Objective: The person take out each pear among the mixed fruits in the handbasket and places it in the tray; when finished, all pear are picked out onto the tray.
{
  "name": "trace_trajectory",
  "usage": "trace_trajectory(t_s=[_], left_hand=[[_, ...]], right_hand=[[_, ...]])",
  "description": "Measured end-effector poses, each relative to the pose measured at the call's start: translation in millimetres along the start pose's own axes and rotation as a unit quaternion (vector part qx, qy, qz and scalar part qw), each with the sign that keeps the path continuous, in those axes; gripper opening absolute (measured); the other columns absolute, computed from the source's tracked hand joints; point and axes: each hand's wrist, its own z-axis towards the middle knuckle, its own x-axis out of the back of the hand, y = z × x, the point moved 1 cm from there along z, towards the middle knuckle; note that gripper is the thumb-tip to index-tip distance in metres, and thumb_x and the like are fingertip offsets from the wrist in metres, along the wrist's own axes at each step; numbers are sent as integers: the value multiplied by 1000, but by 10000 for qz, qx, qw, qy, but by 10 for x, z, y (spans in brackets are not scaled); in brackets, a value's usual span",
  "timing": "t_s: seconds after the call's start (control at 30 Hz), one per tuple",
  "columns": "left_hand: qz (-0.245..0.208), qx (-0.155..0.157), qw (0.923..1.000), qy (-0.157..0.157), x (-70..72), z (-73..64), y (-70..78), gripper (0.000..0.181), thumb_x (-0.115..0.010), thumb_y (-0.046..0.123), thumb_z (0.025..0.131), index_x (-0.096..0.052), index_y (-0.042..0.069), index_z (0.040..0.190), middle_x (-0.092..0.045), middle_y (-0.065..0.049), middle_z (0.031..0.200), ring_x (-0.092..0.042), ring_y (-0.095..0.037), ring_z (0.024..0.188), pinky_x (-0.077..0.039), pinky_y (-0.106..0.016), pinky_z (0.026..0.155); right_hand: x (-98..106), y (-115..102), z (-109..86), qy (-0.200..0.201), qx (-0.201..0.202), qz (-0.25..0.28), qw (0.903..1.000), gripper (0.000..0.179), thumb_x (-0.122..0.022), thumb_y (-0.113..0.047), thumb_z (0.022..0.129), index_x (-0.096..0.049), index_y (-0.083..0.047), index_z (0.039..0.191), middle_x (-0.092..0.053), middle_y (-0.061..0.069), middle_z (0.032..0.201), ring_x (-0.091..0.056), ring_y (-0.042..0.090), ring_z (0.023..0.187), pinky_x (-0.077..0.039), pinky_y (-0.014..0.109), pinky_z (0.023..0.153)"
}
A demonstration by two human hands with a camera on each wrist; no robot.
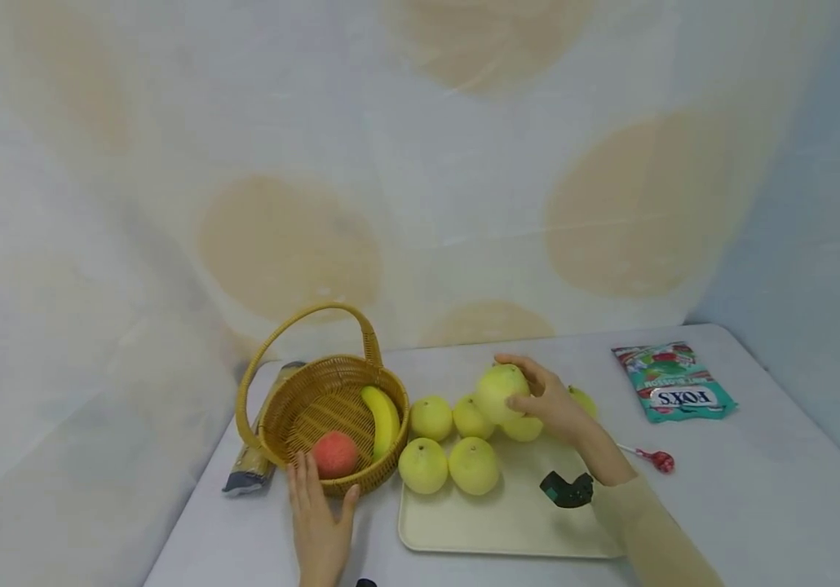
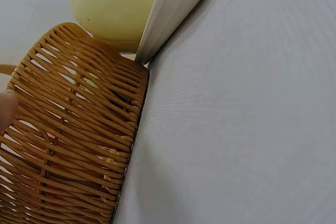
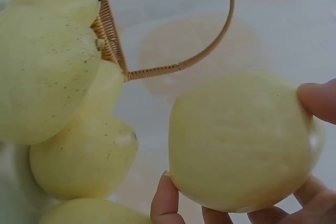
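Observation:
A pale yellow pear [image 1: 497, 395] is in my right hand [image 1: 556, 410], raised over the back of the cream tray [image 1: 497, 526]. Thumb and fingers curl round its sides, and the right wrist view shows the same pear [image 3: 241, 140] up close. Several more pears [image 1: 474, 466] sit on the tray, bunched toward its left and back. With fingers straight, my left hand [image 1: 320, 526] rests at the front rim of a woven basket [image 1: 323, 379]. A fingertip [image 2: 6, 109] touches the wicker wall in the left wrist view. Inside the basket lie a peach [image 1: 335, 454] and a banana [image 1: 382, 422].
A gold packet [image 1: 249, 473] lies partly hidden behind the basket's left side. Right of the tray are a red lollipop [image 1: 660, 461] and a teal Fox's candy bag [image 1: 675, 383]. The basket's tall handle [image 1: 324, 306] arches up, and a patterned cloth hangs behind the table.

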Motion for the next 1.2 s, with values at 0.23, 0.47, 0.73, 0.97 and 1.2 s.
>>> trace_trajectory(t_s=[0.23, 0.47, 0.73, 0.97, 1.2], left_hand=[[35, -66, 9999, 144, 34, -18, -23, 89, -69, 31, 87, -18, 1, 154, -18, -22, 160, -3, -35, 151, -10, -53, 121], [60, -43, 9999, 107, 92, -47, -11, 89, -68, 33, 88, -17, 0, 154, -18, -23, 160, -3, -36, 151, -12, -55, 120], [71, -56, 9999, 134, 108, -70, -1, 88, -67, 33, 89, -18, -1, 153, -18, -24, 159, -2, -35, 151, -8, -50, 122], [108, -72, 9997, 229, 121, -80, -11, 88, -68, 32, 88, -19, 0, 153, -19, -24, 159, -2, -33, 152, -8, -49, 122], [256, -120, 9995, 142, 153, -45, -25, 89, -69, 32, 88, -18, 0, 153, -19, -24, 159, -4, -36, 151, -11, -53, 121]], right_hand=[[9, 84, -124, -31, 121, -32, 9999, 63, -64, -4, 86, -40, -5, 145, -36, 22, 152, -44, -8, 121, -38, 10, 97], [-2, 189, -291, -145, 99, 96, 9998, 64, -66, -6, 85, -40, -1, 144, -48, 0, 144, -44, -12, 121, -36, 7, 98], [7, 347, -452, -112, -264, -268, 9992, 63, -71, -13, 83, -46, -8, 141, -38, 17, 153, -34, -9, 129, -26, 7, 103], [-35, 487, -567, -470, -358, -395, 9975, 62, -72, -10, 82, -48, -6, 139, -40, 19, 149, -37, 16, 134, -27, 55, 109], [-138, 591, -643, -676, -291, -280, 9969, 63, -70, -5, 83, -44, 4, 139, -36, 30, 148, -28, 57, 134, -37, 65, 100]])
